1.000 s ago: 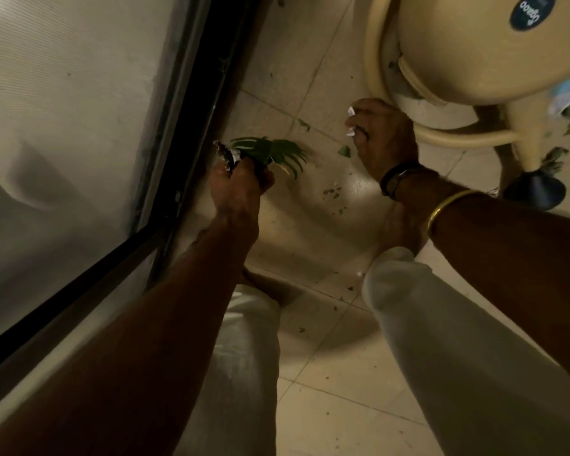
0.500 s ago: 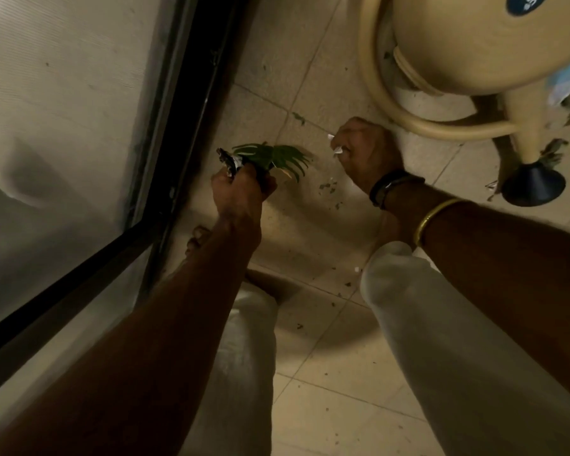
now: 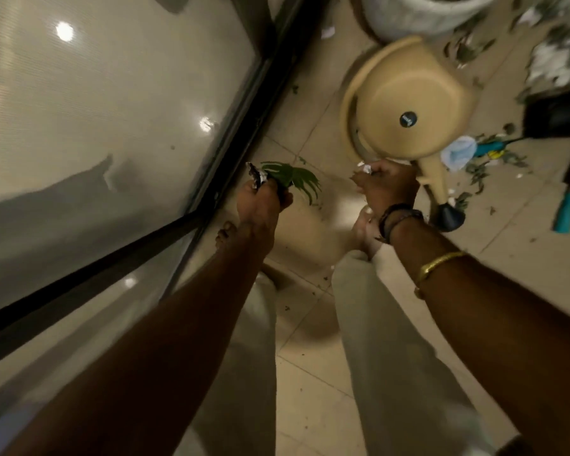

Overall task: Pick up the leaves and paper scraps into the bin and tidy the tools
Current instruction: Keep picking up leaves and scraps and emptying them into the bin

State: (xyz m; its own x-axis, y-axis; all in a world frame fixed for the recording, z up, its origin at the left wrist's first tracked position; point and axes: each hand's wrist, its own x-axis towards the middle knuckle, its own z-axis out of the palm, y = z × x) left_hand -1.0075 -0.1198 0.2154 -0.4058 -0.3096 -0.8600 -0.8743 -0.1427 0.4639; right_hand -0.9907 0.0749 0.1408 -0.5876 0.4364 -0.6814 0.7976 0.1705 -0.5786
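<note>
Left hand point(image 3: 260, 204) clenches a green leaf point(image 3: 293, 179) and crumpled scrap point(image 3: 255, 174); right hand point(image 3: 387, 190) pinches paper scraps point(image 3: 364, 167). Full grips could shed pieces onto the floor point(image 3: 310, 340).

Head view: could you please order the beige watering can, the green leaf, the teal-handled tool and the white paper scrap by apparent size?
1. beige watering can, clearly largest.
2. green leaf and teal-handled tool look alike; leaf nearer the camera, so tied.
3. white paper scrap, smallest, mostly hidden in the right hand.
</note>
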